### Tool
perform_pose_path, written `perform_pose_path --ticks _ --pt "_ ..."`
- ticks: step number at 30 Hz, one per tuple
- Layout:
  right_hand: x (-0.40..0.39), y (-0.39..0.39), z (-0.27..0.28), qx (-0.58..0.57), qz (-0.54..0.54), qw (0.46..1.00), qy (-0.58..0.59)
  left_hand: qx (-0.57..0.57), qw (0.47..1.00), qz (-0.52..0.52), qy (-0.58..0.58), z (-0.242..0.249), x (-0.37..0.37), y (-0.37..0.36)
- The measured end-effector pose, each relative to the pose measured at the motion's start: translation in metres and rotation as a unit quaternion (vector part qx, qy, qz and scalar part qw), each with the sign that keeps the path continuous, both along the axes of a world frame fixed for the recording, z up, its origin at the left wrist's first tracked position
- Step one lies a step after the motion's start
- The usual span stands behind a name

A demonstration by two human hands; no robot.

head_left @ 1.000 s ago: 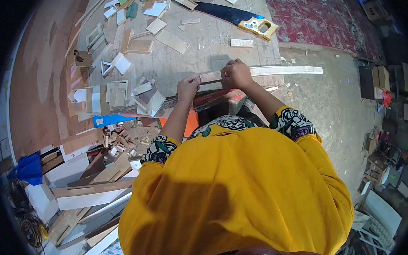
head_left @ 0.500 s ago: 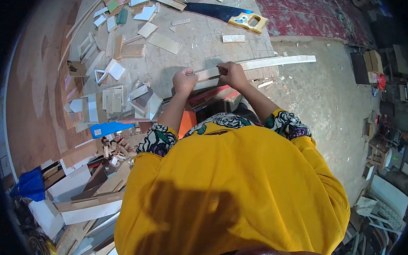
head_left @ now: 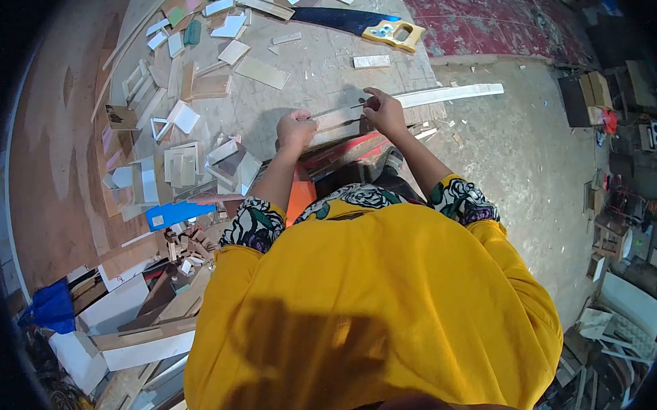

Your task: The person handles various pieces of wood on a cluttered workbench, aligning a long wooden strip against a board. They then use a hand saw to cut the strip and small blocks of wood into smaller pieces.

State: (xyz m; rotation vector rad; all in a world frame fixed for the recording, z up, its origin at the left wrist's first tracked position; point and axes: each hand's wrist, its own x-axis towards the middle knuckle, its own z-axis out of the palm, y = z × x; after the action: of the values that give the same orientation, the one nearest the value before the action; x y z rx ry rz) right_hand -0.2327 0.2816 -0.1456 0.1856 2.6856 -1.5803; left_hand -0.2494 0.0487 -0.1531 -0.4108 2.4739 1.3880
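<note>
A long, pale wooden strip (head_left: pixel 450 94) lies along the near edge of the worktable, its right end sticking out past the table. At the strip's left part my left hand (head_left: pixel 296 130) is closed on it, fingers curled over the wood. My right hand (head_left: pixel 385 114) is just above the middle of the strip, thumb and fingers pinched together. Between them shows a thin dark stick (head_left: pixel 362 103), too small to name surely. A handsaw (head_left: pixel 344 19) with a yellow handle (head_left: pixel 394 33) rests farther back on the table.
Wood offcuts (head_left: pixel 202 86) cover the left of the worktable (head_left: pixel 320 65). A small block (head_left: pixel 371 62) lies near the saw. Below left is a heap of boards (head_left: pixel 147 336) and a blue piece (head_left: pixel 180 213). Concrete floor (head_left: pixel 521 162) extends right, with clutter along the wall.
My right hand has lifted slightly off the strip and shifted a little right, its fingers now raised. My left hand stays at the strip's left part. The view has shifted slightly.
</note>
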Motion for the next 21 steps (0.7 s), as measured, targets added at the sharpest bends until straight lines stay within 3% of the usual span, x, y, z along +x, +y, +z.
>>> perform_pose_path --ticks 3,5,7,11,14,16,21 --pt "0.003 -0.001 0.006 0.096 0.048 0.99 0.091 -0.004 1.0 0.003 -0.019 0.003 0.001 0.0" --pt "0.003 -0.008 0.009 0.096 0.045 0.992 0.065 0.001 1.0 0.006 -0.017 -0.001 0.0 -0.001" --pt "0.002 -0.014 0.016 0.107 0.046 0.993 0.034 0.082 0.996 0.025 -0.038 -0.005 0.001 -0.003" --pt "0.001 -0.027 0.022 0.171 0.059 0.984 0.003 0.042 0.999 0.025 -0.018 -0.017 0.0 -0.001" --pt "-0.001 -0.028 0.021 0.153 0.063 0.981 -0.102 0.031 0.999 0.021 0.007 -0.008 0.003 0.001" --pt "-0.002 -0.028 0.024 0.162 0.061 0.978 -0.116 0.088 0.996 0.025 -0.015 0.007 0.008 0.004" --pt "-0.002 -0.027 0.024 0.195 0.063 0.972 -0.112 0.09 0.996 0.021 0.006 0.024 0.014 0.006"
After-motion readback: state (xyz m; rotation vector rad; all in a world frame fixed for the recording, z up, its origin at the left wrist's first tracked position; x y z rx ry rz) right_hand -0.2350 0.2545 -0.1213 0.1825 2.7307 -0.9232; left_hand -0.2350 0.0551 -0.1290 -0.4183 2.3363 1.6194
